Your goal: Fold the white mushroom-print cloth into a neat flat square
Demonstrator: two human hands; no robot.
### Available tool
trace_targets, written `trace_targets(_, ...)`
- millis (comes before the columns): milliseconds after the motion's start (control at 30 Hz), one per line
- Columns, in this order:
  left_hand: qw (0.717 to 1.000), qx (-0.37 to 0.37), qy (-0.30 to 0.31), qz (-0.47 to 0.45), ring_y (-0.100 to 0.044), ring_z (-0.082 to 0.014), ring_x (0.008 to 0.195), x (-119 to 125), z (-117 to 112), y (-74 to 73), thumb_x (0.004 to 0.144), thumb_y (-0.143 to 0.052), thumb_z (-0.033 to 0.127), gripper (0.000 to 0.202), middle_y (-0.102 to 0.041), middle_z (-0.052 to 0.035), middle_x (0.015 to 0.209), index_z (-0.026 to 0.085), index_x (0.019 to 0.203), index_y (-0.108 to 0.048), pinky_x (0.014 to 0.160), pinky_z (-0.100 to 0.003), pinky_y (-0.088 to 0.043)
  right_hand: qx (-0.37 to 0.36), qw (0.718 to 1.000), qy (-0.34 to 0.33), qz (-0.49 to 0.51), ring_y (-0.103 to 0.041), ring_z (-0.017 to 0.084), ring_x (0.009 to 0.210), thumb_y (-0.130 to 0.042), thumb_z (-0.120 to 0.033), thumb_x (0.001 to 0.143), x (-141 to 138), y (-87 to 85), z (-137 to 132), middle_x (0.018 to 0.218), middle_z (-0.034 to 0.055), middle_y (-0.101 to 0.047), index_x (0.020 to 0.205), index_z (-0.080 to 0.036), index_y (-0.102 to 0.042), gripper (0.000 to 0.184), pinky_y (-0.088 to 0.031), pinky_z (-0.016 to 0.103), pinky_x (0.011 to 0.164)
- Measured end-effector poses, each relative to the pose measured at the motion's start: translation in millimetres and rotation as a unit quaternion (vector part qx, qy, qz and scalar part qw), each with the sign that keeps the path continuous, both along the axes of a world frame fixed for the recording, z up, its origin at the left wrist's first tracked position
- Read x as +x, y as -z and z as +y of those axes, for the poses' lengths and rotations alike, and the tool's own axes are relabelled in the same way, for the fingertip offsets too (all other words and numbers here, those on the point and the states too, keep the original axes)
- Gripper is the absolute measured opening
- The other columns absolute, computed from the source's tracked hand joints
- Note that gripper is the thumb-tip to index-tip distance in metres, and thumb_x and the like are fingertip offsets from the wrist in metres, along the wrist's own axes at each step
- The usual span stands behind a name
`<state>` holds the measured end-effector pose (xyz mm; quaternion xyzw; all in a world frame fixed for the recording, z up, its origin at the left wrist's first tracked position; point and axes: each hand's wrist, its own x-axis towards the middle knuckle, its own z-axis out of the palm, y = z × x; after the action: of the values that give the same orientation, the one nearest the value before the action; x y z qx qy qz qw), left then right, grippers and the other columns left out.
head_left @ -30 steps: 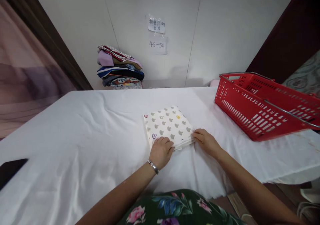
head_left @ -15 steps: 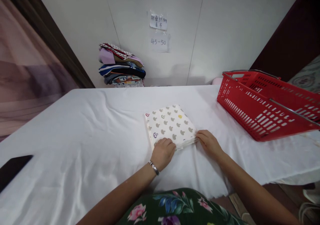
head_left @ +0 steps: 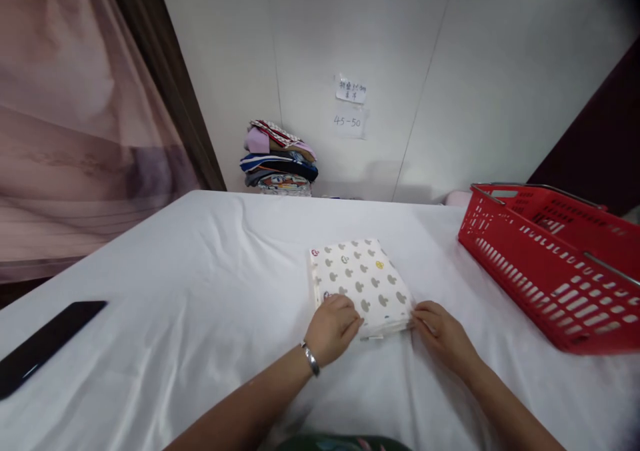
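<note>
A folded white cloth (head_left: 357,277) printed with grey mushroom shapes, plus a few coloured ones, lies flat on the white-covered table. My left hand (head_left: 333,329), with a silver bracelet at its wrist, is closed on the cloth's near left part; its fingertips are partly hidden. At the near right corner, my right hand (head_left: 443,334) pinches the edge between thumb and fingers. Several layers show along the near edge, with a small pale tag there.
A red plastic basket (head_left: 525,264) with metal handles stands on the right. Against the wall is a stack of folded fabrics (head_left: 283,164). A black phone-like slab (head_left: 50,341) lies at the left. The table's white cover (head_left: 200,291) is wrinkled.
The view has tilted up and turned left, so everything sits lower and further right. Both hands stay at the cloth's near edge, and the cloth's fold looks unchanged.
</note>
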<state>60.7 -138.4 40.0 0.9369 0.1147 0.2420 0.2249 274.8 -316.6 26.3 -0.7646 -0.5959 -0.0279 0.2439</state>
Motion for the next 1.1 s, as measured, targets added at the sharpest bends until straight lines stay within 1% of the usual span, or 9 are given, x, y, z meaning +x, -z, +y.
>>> trace_targets(67,0.999,0.042,-0.029,0.006,-0.048,-0.0213,0.107,2,8,1.4,0.086,-0.047,0.030,0.023,-0.058,-0.0071,0.112,0.020,0.102,-0.060,0.092,-0.039,-0.038,-0.050,0.999,0.005,-0.010,-0.058,0.017,0.077,-0.040,-0.023,0.086,2,-12.3,6,0.085,0.0043,-0.061,0.076,-0.021,-0.062,0.025,-0.048,0.030,0.069)
trace_targets(133,0.995,0.086,-0.034,0.042,-0.037,-0.0254,0.123,4,10,7.6,0.085,-0.048,0.036,0.038,-0.047,-0.0083,0.130,0.021,0.120,-0.051,0.101,-0.047,-0.029,-0.076,0.997,0.011,-0.026,-0.058,0.017,0.072,-0.039,-0.023,0.085,3,-23.6,18,0.078,0.0034,-0.061,0.069,-0.021,-0.061,0.027,-0.047,0.030,0.066)
trace_targets(267,0.987,0.115,-0.023,0.109,-0.027,-0.0249,0.131,4,5,20.5,0.089,-0.037,0.042,0.044,-0.037,-0.0054,0.140,0.025,0.130,-0.042,0.107,-0.050,-0.019,-0.007,1.000,-0.012,-0.026,-0.057,0.019,0.094,-0.039,-0.023,0.086,-7,-34.6,60,0.099,0.0059,-0.062,0.085,-0.022,-0.064,0.025,-0.047,0.033,0.082)
trace_targets(367,0.988,0.109,-0.029,0.106,-0.026,-0.0248,0.131,3,1,21.7,0.090,-0.037,0.042,0.044,-0.037,-0.0058,0.140,0.025,0.130,-0.040,0.107,-0.051,-0.018,0.041,0.997,-0.069,-0.003,-0.049,0.020,0.113,-0.043,-0.027,0.085,-25,-33.2,104,0.120,0.0084,-0.055,0.107,-0.021,-0.060,0.029,-0.041,0.036,0.095)
trace_targets(467,0.990,0.100,-0.034,0.088,-0.026,-0.0252,0.131,1,0,20.0,0.088,-0.040,0.040,0.045,-0.038,-0.0069,0.140,0.024,0.130,-0.041,0.107,-0.053,-0.018,0.014,0.990,-0.136,-0.025,-0.035,0.022,0.127,-0.045,-0.030,0.085,-32,-25.1,144,0.138,0.0093,-0.040,0.125,-0.021,-0.048,0.041,-0.034,0.041,0.101)
trace_targets(567,0.993,0.086,-0.032,0.077,-0.026,-0.0251,0.131,-1,-1,20.3,0.088,-0.042,0.040,0.045,-0.037,-0.0070,0.140,0.023,0.130,-0.041,0.107,-0.052,-0.018,-0.068,0.992,-0.087,-0.067,-0.025,0.029,0.132,-0.046,-0.038,0.085,-18,-9.2,167,0.142,0.0114,-0.034,0.129,-0.020,-0.044,0.048,-0.024,0.052,0.103)
trace_targets(667,0.994,0.070,-0.032,0.073,-0.027,-0.0245,0.131,-2,-2,21.4,0.088,-0.042,0.039,0.045,-0.038,-0.0071,0.140,0.023,0.130,-0.041,0.108,-0.050,-0.018,-0.119,0.990,-0.026,-0.076,-0.024,0.029,0.132,-0.042,-0.045,0.086,2,8.4,176,0.142,0.0123,-0.033,0.131,-0.018,-0.042,0.053,-0.021,0.051,0.105)
trace_targets(900,0.996,0.049,-0.047,0.065,-0.025,-0.0236,0.132,-7,-8,24.6,0.090,-0.036,0.040,0.044,-0.038,-0.0054,0.140,0.022,0.130,-0.042,0.110,-0.048,-0.013,-0.111,0.991,-0.020,-0.069,-0.027,0.027,0.131,-0.036,-0.047,0.088,18,19.8,164,0.140,0.0119,-0.036,0.129,-0.019,-0.046,0.051,-0.024,0.049,0.104)
trace_targets(1100,0.996,0.058,-0.014,0.061,-0.017,-0.0260,0.135,-16,-22,31.6,0.088,-0.038,0.046,0.056,-0.033,-0.0102,0.142,0.016,0.136,-0.033,0.110,-0.050,-0.007,-0.106,0.987,0.110,0.041,-0.035,0.026,0.128,-0.033,-0.048,0.086,43,25.3,142,0.137,0.0144,-0.040,0.132,-0.012,-0.040,0.059,-0.032,0.041,0.102)
